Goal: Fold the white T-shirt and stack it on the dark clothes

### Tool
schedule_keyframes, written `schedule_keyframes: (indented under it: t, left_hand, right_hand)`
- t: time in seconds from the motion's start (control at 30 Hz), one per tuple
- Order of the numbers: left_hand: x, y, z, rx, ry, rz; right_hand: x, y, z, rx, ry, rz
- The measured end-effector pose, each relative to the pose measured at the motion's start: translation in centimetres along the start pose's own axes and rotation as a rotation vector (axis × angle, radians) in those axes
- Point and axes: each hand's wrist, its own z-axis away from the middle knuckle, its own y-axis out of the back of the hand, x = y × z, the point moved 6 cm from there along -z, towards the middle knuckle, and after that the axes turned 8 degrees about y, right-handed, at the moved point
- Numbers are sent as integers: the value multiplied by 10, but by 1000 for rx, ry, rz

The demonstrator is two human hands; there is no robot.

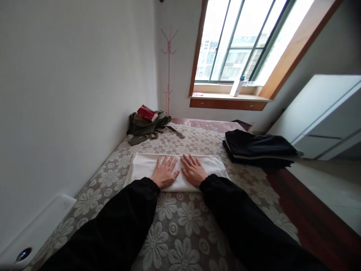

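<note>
1. Black sleeves [113, 226] lie nearest the camera, stretching forward over a flowered bedspread [186, 256] to two bare hands.
2. Both hands, left [164, 174] and right [194, 172], rest palm down, fingers moderately spread and pointing away from the wearer; neither grips anything.
3. Beneath the fingers is a white cloth [142, 165], flat on the bedspread, its ends reaching out past both hands.
4. Its straight edges and long, compact shape suggest folding is well along, with the surface looking mostly smooth. How many layers lie under the palms cannot be told, nor whether another fold remains.
5. Beyond the right fingertips, off to the right, dark folded fabric [259, 146] sits in a layered pile, apart from the white cloth; it looks finished.
6. Past the left fingertips, by the wall, a green bag [138, 126] bears a red packet [146, 112].
</note>
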Motion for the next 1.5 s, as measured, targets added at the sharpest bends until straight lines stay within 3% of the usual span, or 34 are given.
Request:
schedule_keyframes:
  t: [0.17, 0.43, 0.63, 0.8, 1.0, 1.5]
  left_hand:
    - [-4, -4, 1, 29, -11, -22]
    - [-5, -7, 1, 30, -23, -40]
    - [-5, -8, 1, 40, -26, -48]
    - [-4, -8, 1, 57, -30, -63]
    - [-5, -7, 2, 60, -31, -73]
    - [-5, -12, 4, 62, -19, -60]
  right_hand:
    - [5, -13, 1, 47, 12, 13]
    - [6, -14, 1, 80, 54, 11]
    - [-14, -11, 4, 143, 292, -3]
    - [-11, -17, 3, 54, 173, -24]
    - [-11, -14, 3, 13, 155, -20]
    - [-12, -12, 4, 35, 126, -36]
